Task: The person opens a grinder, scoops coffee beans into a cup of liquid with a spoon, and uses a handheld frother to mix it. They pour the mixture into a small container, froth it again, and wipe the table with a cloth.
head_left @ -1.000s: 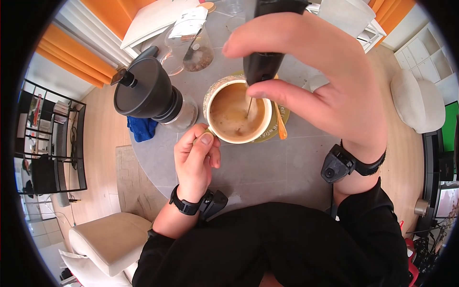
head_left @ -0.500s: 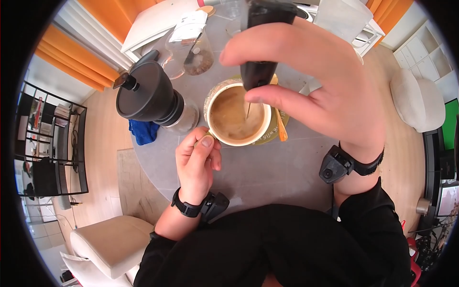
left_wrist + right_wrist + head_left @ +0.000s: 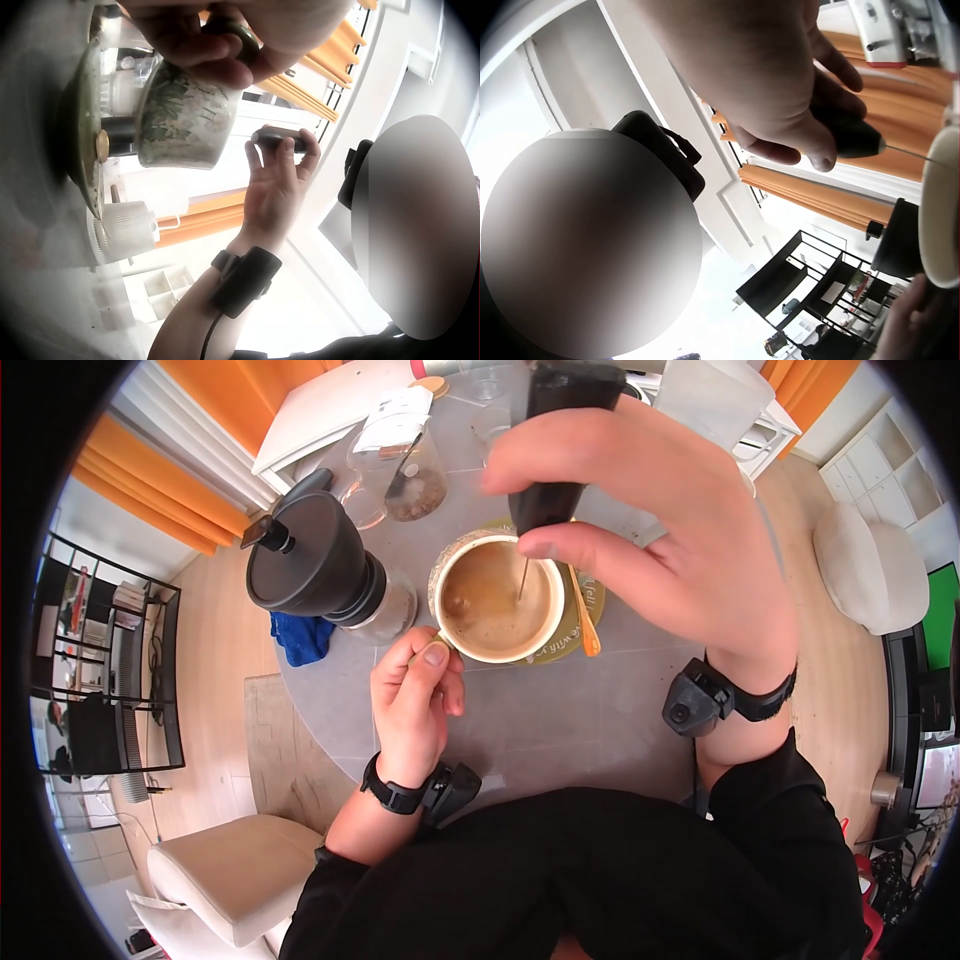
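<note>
From here the grinder (image 3: 310,555) looks matt black plastic, smooth all over. Near the table's (image 3: 540,730) left edge lies blue cloth (image 3: 300,638), soft and rumpled. The cup (image 3: 500,652) has a glossy ceramic look; the thin rod (image 3: 523,580) looks like metal, the spoon (image 3: 588,630) shiny.

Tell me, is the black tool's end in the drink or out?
In: the thin metal shaft enters the brown liquid, its end hidden below.

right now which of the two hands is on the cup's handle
The left hand: it pinches the patterned cup by its handle, while the right hand holds the black mixer, its thin rod in the drink.
</note>
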A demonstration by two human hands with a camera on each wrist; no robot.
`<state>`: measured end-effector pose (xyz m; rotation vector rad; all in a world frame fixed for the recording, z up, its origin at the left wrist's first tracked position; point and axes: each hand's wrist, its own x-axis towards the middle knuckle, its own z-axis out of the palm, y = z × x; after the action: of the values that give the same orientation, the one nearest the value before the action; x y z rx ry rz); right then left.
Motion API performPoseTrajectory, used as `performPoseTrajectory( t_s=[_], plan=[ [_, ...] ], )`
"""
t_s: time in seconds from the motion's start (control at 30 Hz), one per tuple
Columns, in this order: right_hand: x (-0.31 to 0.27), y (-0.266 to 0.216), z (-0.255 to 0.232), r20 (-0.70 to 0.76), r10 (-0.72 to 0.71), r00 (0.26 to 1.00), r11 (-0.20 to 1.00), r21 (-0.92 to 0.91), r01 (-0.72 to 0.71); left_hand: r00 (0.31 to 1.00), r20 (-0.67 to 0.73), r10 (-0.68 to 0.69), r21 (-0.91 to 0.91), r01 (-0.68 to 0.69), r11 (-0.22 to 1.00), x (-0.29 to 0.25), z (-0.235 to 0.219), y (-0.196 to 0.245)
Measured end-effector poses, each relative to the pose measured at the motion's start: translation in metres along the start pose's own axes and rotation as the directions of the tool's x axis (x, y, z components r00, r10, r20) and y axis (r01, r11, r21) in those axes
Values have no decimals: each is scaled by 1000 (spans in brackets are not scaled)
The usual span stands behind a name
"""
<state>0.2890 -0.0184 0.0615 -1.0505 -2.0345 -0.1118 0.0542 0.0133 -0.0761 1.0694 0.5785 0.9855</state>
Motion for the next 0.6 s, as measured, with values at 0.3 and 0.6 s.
performPoseTrajectory(
  t_s=[0.3,0.6],
  plan=[
    [-10,-13,-13,-66,99,993,993,-53,-102,1000,-26,-11,-29,11,1000,2,3,2],
    [-62,-30,-11,-395,510,764,824,478,-304,996,-31,-79,-80,77,994,3,4,6]
  ],
)
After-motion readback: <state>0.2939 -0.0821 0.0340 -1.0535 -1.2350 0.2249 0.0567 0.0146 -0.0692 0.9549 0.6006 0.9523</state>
